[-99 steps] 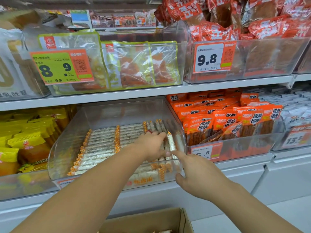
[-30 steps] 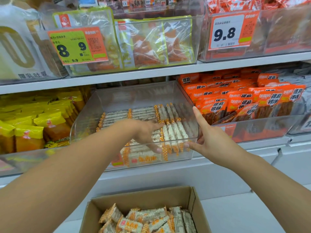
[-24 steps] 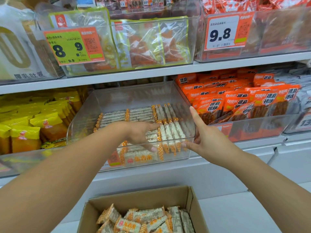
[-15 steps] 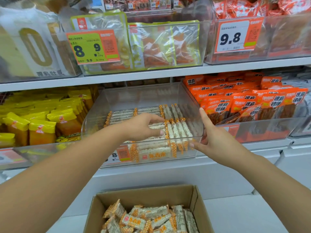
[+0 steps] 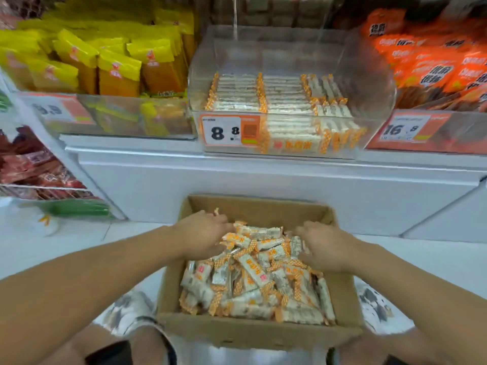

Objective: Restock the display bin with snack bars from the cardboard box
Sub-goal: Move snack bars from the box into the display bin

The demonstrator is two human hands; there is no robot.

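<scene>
The open cardboard box (image 5: 253,330) sits low in front of me, filled with a loose heap of white-and-orange snack bars (image 5: 258,280). My left hand (image 5: 203,233) lies on the heap at the box's far left. My right hand (image 5: 324,243) lies on it at the far right. The fingertips of both dip among the wrappers and are blurred, so any grip is unclear. Above, the clear display bin (image 5: 374,75) on the shelf holds neat rows of the same bars (image 5: 263,96) behind an 8.8 price tag (image 5: 224,131).
Yellow packets (image 5: 113,64) fill the bin to the left and orange packets (image 5: 434,67) the bin to the right. A white shelf base (image 5: 263,180) stands behind the box. A rack of red packets (image 5: 31,164) is at the far left.
Both hands have left the display bin and dropped into the cardboard box. My view has tilted down, so the box now fills the lower middle.
</scene>
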